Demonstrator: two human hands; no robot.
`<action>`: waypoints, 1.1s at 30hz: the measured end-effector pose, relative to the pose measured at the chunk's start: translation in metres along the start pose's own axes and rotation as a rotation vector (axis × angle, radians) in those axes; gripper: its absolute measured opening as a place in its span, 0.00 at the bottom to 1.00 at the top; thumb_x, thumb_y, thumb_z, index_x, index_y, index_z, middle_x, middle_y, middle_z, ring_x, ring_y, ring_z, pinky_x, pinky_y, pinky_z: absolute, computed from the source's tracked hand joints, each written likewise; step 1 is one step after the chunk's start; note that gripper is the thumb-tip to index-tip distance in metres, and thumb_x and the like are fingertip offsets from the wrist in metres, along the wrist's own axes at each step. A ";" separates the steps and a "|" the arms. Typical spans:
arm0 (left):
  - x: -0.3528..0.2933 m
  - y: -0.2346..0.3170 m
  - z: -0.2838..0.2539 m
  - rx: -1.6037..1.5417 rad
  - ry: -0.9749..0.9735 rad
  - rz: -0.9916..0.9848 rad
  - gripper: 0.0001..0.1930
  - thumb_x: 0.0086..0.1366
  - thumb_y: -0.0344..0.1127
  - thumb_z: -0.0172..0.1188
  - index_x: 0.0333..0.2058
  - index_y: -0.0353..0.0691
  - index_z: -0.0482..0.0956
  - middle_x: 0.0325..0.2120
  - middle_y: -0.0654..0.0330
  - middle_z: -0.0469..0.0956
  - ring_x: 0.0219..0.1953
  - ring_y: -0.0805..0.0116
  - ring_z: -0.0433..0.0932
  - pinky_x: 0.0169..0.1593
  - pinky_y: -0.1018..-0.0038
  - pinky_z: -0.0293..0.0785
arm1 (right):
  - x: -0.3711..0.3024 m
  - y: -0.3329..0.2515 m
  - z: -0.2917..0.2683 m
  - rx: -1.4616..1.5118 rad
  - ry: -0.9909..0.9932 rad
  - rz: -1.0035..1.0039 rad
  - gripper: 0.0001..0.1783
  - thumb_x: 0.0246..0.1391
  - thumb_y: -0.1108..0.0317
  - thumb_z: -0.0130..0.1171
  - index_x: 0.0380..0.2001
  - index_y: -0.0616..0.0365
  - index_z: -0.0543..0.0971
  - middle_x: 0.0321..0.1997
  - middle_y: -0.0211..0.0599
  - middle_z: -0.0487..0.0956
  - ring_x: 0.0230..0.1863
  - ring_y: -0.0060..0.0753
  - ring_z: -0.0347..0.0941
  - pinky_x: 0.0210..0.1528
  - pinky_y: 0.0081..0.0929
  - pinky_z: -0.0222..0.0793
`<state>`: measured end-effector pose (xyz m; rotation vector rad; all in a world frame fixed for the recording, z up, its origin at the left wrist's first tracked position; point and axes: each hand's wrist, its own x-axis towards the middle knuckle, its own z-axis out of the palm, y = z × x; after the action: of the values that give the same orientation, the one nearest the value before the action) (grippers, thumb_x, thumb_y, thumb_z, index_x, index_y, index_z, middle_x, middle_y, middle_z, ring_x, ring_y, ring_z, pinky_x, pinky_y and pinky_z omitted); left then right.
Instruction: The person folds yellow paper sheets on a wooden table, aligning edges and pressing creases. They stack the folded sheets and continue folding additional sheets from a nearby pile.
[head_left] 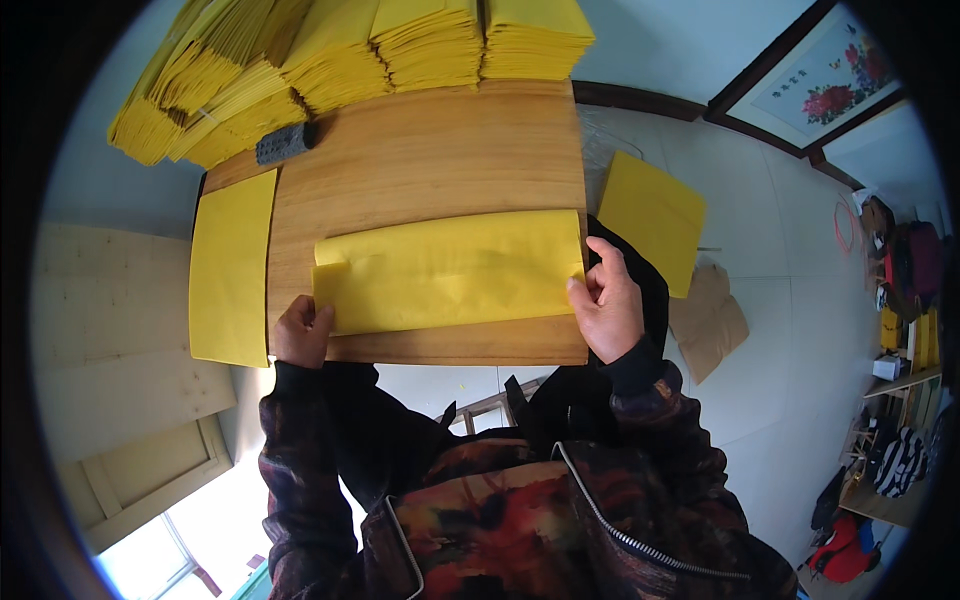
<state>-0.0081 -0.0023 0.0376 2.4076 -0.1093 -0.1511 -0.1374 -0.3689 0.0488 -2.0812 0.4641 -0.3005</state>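
Observation:
A folded sheet of yellow paper (450, 275) lies lengthwise along the near part of the wooden table (430, 155), its far edge rounded in a soft fold. At the sheet's left end a small flap shows. My left hand (304, 332) holds the lower left corner, thumb against the paper and fingers curled. My right hand (610, 305) pinches the right end between thumb and fingers, with the index finger lifted a little past the table's right edge. Left of my left hand, a flat yellow sheet (230, 270) rests at the table's left edge.
Tall stacks of folded yellow paper (430, 45) line the table's far side. A dark grey textured block (285, 143) sits before them. Right of the table, low down, are a yellow stack (655, 220) and brown paper (708, 320). Shelves with bags (900, 460) stand far right.

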 end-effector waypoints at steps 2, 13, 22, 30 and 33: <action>0.000 -0.003 0.001 -0.017 -0.001 0.002 0.10 0.57 0.36 0.61 0.29 0.34 0.76 0.18 0.62 0.74 0.21 0.75 0.70 0.27 0.76 0.67 | -0.001 -0.002 0.000 -0.052 0.014 -0.014 0.27 0.48 0.75 0.57 0.53 0.59 0.65 0.20 0.36 0.74 0.21 0.39 0.72 0.26 0.32 0.68; 0.000 -0.010 0.004 -0.035 0.025 0.039 0.10 0.58 0.35 0.61 0.29 0.34 0.75 0.17 0.61 0.72 0.20 0.74 0.69 0.27 0.75 0.67 | 0.001 -0.011 0.004 -0.346 0.057 0.003 0.26 0.48 0.73 0.57 0.52 0.57 0.65 0.29 0.43 0.78 0.30 0.48 0.77 0.33 0.41 0.72; -0.006 0.008 0.010 0.138 0.098 -0.002 0.13 0.55 0.39 0.62 0.34 0.37 0.74 0.23 0.54 0.77 0.25 0.59 0.76 0.32 0.67 0.72 | 0.004 0.002 0.004 -0.422 0.300 -0.454 0.17 0.51 0.73 0.58 0.46 0.58 0.72 0.24 0.40 0.74 0.24 0.39 0.70 0.28 0.33 0.67; -0.018 0.026 0.008 0.068 0.109 -0.153 0.18 0.55 0.40 0.64 0.40 0.40 0.71 0.25 0.53 0.79 0.30 0.55 0.79 0.35 0.65 0.74 | -0.002 -0.003 0.002 -0.234 0.067 -0.083 0.21 0.50 0.78 0.55 0.50 0.56 0.71 0.18 0.35 0.69 0.20 0.32 0.68 0.28 0.30 0.65; -0.020 0.030 0.009 0.014 0.117 -0.176 0.17 0.54 0.39 0.65 0.40 0.40 0.71 0.24 0.54 0.79 0.29 0.55 0.79 0.34 0.65 0.74 | -0.002 -0.005 0.000 -0.237 0.044 -0.084 0.21 0.50 0.76 0.56 0.49 0.56 0.70 0.19 0.38 0.71 0.21 0.38 0.69 0.28 0.35 0.66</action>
<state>-0.0298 -0.0282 0.0524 2.4325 0.1556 -0.0897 -0.1379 -0.3657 0.0527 -2.3330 0.4580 -0.3558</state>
